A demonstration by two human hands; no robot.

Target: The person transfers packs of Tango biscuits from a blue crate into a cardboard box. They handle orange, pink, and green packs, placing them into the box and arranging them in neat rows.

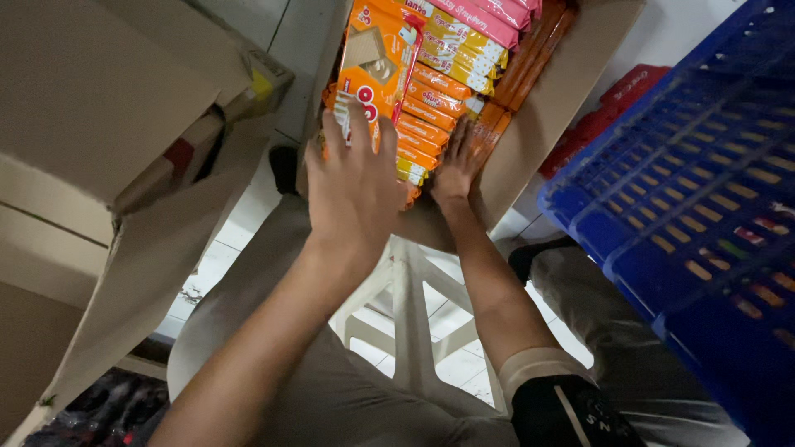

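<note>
A brown cardboard box (553, 93) stands in front of me, packed with orange, yellow and pink snack packets (437, 98) stacked on edge. My left hand (354, 184) lies flat, fingers spread, against an orange wafer packet (374, 64) at the left of the stack. My right hand (457, 164) presses its fingers down among the orange packets near the box's front right wall. Neither hand visibly grips a packet.
A blue plastic crate (694, 207) fills the right side. Another open cardboard box (124, 124) is at the left with its flap hanging. A white plastic stool (407, 302) stands on the tiled floor between my knees. Red packets (609, 112) lie behind the crate.
</note>
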